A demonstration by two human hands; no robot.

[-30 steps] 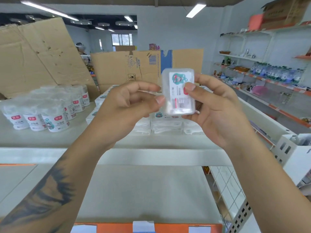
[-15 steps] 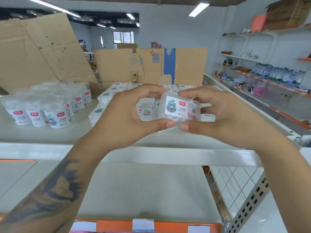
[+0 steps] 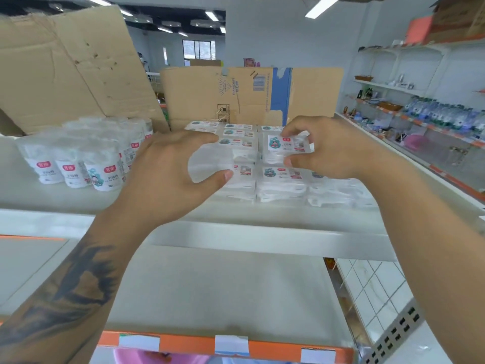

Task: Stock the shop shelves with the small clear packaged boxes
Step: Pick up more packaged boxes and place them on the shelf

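Head view: your right hand pinches a small clear box at centre frame, over the stacked boxes on the white shelf. Your left hand hovers beside it, fingers loosely spread, holding nothing.

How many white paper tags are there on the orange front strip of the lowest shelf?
3 white paper tags on the orange strip: one left, one middle, one right. More may be hidden further left.
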